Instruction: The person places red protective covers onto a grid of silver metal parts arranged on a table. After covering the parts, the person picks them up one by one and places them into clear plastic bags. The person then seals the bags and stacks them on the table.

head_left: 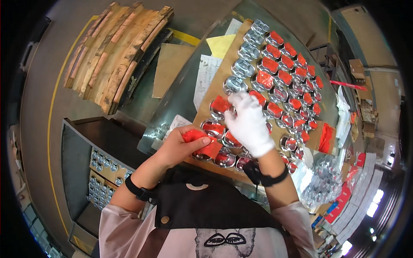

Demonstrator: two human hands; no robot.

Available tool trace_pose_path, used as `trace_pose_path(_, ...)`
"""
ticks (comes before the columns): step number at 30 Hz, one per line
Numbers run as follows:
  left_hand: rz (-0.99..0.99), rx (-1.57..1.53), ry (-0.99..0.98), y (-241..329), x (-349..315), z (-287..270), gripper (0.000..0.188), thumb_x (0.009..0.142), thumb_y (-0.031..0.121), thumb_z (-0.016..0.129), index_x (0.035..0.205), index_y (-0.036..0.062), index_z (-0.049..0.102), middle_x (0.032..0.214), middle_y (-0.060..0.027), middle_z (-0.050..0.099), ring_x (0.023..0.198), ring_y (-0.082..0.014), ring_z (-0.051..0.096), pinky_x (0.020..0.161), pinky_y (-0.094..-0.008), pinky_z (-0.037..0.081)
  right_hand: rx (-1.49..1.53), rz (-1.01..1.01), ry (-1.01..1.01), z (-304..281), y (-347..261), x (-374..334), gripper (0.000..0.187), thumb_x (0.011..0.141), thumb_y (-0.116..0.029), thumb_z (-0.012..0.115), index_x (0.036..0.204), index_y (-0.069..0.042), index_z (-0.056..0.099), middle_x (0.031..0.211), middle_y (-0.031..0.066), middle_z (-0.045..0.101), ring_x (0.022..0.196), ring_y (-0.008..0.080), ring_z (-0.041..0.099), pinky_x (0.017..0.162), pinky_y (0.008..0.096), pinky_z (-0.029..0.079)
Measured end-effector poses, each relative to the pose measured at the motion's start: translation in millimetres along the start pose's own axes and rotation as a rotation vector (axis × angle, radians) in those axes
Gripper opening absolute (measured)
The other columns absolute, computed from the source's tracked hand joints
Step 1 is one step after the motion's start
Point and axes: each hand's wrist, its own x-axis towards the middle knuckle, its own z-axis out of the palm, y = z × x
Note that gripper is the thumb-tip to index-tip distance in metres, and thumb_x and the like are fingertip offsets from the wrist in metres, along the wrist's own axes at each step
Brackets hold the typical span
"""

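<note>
Left hand: holds red sheeting | right hand: near chrome part, contact unclear

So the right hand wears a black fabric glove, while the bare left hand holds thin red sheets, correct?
Black is wrong: the head view shows a white fabric glove on the right hand. The bare left hand does hold thin red sheets.

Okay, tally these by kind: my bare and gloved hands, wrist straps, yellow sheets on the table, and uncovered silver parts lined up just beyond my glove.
Bare left hand: 1
White-gloved right hand: 1
Black wrist straps: 2
Yellow sheet: 1
Uncovered silver parts: 5
Total: 10
</note>
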Motion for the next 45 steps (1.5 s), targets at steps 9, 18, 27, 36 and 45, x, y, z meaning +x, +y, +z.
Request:
trace_pose_path(9,-0.08,-0.154,0.019,10.5,38.1,-7.2,0.017,0.091,0.021,0.068,0.092,0.0051,0.064,0.074,-0.0016,0.064,0.058,-0.0062,0.056,0.047,-0.0204,0.042,0.309,0.248,-0.221,-32.9,34.8,15.3,0.016,0.078,-0.016,0.072,0.091,-0.007,0.069,0.08,0.0125,0.068,0.079,0.0301,0.067,0.076,0.0395,0.052)
trace_pose_path(18,-0.08,-0.337,-0.052,42.3,80.6,-14.2,0.026,0.09,0.012,0.067,0.114,0.0034,0.06,0.097,-0.0072,0.068,0.082,-0.0115,0.064,0.062,-0.0247,0.052,-0.009,0.154,0.046,20.9,73.4,50.3,0.032,0.074,-0.015,0.073,0.104,-0.005,0.066,0.1,0.0144,0.063,0.093,0.0309,0.061,0.083,0.0414,0.05)
trace_pose_path(27,-0.127,-0.108,-0.024,60.3,122.8,0.5,0.016,0.089,0.014,0.069,0.099,0.0028,0.063,0.088,-0.0066,0.069,0.069,-0.0101,0.062,0.056,-0.0224,0.047,0.436,0.287,-0.262,-28.0,91.9,65.2,0.015,0.077,-0.015,0.073,0.09,-0.009,0.068,0.087,0.0113,0.068,0.078,0.0296,0.067,0.072,0.0384,0.053)
trace_pose_path(36,-0.168,-0.428,-0.071,71.9,155.3,-19.5,0.042,0.089,0.007,0.065,0.129,0.002,0.05,0.112,-0.0136,0.064,0.095,-0.0191,0.065,0.062,-0.0268,0.054,0.066,0.231,0.035,22.1,133.3,91.1,0.029,0.074,-0.008,0.07,0.102,-0.003,0.066,0.096,0.0149,0.062,0.088,0.0299,0.061,0.081,0.042,0.05)
trace_pose_path(45,-0.122,-0.089,0.007,77.1,168.1,-13.1,0.024,0.087,0.017,0.072,0.105,0.0009,0.065,0.084,-0.0029,0.069,0.068,-0.0054,0.06,0.056,-0.0191,0.047,0.779,0.509,-0.335,-6.0,104.7,98.2,0.02,0.079,-0.011,0.067,0.096,-0.002,0.068,0.085,0.018,0.067,0.077,0.0307,0.068,0.071,0.037,0.053)
